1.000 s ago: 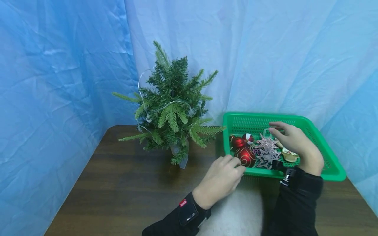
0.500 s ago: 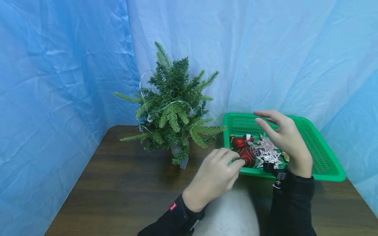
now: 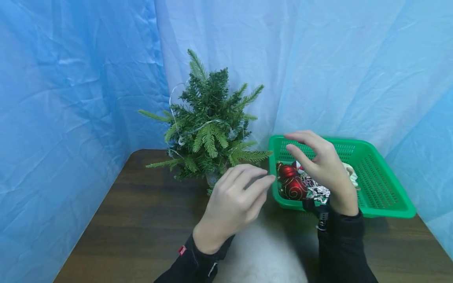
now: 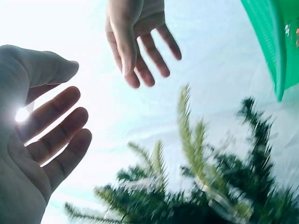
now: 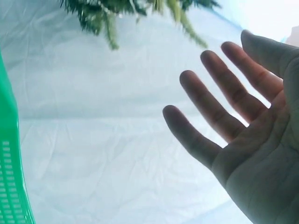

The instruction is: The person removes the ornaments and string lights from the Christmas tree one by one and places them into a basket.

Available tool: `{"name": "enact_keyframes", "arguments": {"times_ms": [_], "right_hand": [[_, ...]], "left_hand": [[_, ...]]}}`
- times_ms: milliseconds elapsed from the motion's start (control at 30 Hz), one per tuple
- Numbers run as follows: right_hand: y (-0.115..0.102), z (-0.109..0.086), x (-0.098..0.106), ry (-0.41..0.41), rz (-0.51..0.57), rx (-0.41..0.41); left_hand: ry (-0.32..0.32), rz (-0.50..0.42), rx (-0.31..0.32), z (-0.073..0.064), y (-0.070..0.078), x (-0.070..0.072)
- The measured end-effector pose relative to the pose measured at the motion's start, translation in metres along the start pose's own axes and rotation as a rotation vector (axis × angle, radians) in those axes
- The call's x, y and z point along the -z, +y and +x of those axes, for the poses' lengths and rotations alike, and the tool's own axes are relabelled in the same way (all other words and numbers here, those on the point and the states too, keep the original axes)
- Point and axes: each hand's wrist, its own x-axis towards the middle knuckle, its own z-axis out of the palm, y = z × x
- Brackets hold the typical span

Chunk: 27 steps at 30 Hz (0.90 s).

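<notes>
My left hand (image 3: 233, 200) is raised over the table in front of the small artificial Christmas tree (image 3: 209, 129), its fingers loosely bent around nothing. In the left wrist view the palm and fingers (image 4: 63, 109) hold no object. Above the green plastic basket (image 3: 385, 177) hovers my right hand (image 3: 327, 167), thumb and fingers spread apart. The right wrist view shows that palm (image 5: 261, 154) bare. Red bauble ornaments (image 3: 295, 188) and glittery silver star ornaments (image 3: 318, 193) lie in the basket's left part, some of them hidden behind the right hand and wrist.
A thin clear string of lights (image 3: 209, 123) winds round the tree. A cream-coloured item (image 3: 350, 173) shows in the basket beyond the right wrist. Blue cloth (image 3: 95, 98) hangs behind and beside the dark wooden table (image 3: 141, 224).
Both hands have moved left, the left one away from the basket's near rim toward the tree. The right hand has lifted off the basket's contents, fingers still spread.
</notes>
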Motion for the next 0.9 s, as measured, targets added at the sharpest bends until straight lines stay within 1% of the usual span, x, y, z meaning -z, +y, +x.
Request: {"name": "enact_keyframes", "arguments": {"times_ms": [100,233,400,633,700,767,833,900], "right_hand": [[-0.006,0.003,-0.006,-0.010,0.019,0.001],[-0.014,0.004,-0.011,-0.016,0.018,-0.005],[-0.022,0.005,-0.015,-0.021,0.003,-0.012],[-0.030,0.008,-0.029,-0.035,0.000,-0.004],[-0.032,0.010,-0.034,-0.029,0.007,-0.007],[-0.034,0.011,-0.039,-0.016,0.013,-0.014],[-0.036,0.013,-0.044,-0.006,0.027,-0.026],[-0.039,0.014,-0.049,0.008,0.049,-0.037]], "left_hand": [[0.067,-0.015,-0.003,-0.001,-0.007,0.010],[0.139,-0.011,0.002,-0.003,-0.017,0.023],[0.217,0.029,0.023,-0.006,-0.027,0.037],[0.331,0.072,0.011,-0.009,-0.036,0.051],[0.358,0.073,0.032,-0.010,-0.041,0.053],[0.384,0.066,0.075,-0.012,-0.047,0.054],[0.399,0.059,0.139,-0.016,-0.053,0.055],[0.396,0.059,0.214,-0.020,-0.058,0.057]]}}
